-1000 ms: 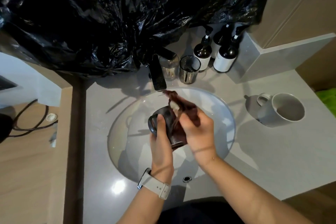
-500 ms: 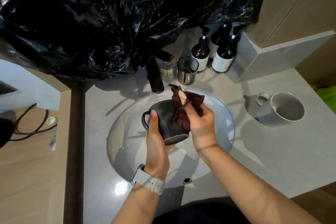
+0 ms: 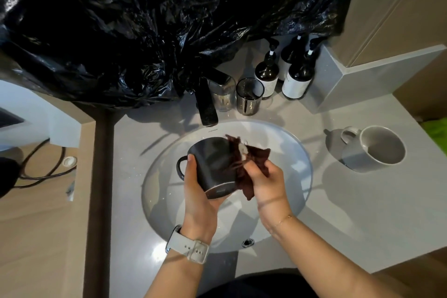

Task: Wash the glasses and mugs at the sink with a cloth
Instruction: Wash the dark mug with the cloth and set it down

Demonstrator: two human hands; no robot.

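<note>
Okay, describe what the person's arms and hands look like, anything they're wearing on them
Both forearms are bare, with no sleeves or gloves in view. The left hand has a pale grey-white watch strap with small holes around its wrist. The right hand has a thin, fine chain bracelet at its wrist. No rings can be made out on the fingers that show.

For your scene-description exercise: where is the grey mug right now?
In the head view the grey mug stands upright on the countertop right of the sink, handle pointing left, below the pump bottles.
</note>
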